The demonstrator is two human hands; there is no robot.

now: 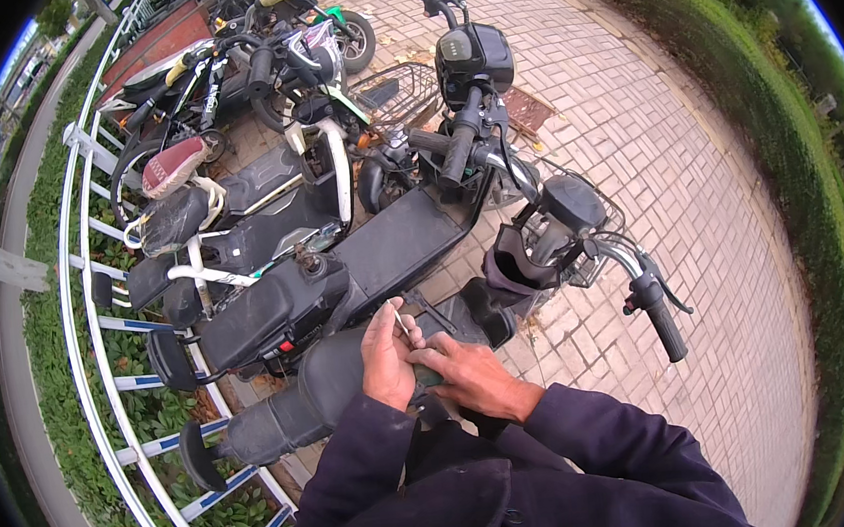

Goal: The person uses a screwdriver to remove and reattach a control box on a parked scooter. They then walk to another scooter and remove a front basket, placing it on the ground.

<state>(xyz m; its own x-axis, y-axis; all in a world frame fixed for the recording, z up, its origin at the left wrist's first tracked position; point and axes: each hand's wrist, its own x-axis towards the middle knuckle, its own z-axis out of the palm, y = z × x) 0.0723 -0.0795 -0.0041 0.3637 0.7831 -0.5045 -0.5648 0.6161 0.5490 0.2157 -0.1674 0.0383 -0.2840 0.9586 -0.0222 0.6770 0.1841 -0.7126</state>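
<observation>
Wearing a dark jacket (pixel 453 507), person has both hands out in front, sleeves down to the wrists. Left hand (pixel 387 359): fingers grasping a thin pale stick (pixel 399 319), tilted, showing between thumb and fingertips. Right hand (pixel 470 372) just beside it, back facing up, fingers bent inward toward the left ones; can't tell whether they grip anything, undersides hidden. Stick and hands sit above the nearest scooter's dark seat (pixel 331 370). Off to the right, a black handlebar grip (pixel 667 332) and a dark rounded housing (pixel 573 202). Next over, a second black scooter (pixel 266 312), parked alongside. Past it, a white-framed scooter (pixel 276 226) and a red-covered seat (pixel 173 167). White-and-blue railing (pixel 141 382) along the left, green shrubs (pixel 62 395) beyond. Brick paving (pixel 718 207) ahead and right, curved hedge (pixel 804 160) at its far edge.
</observation>
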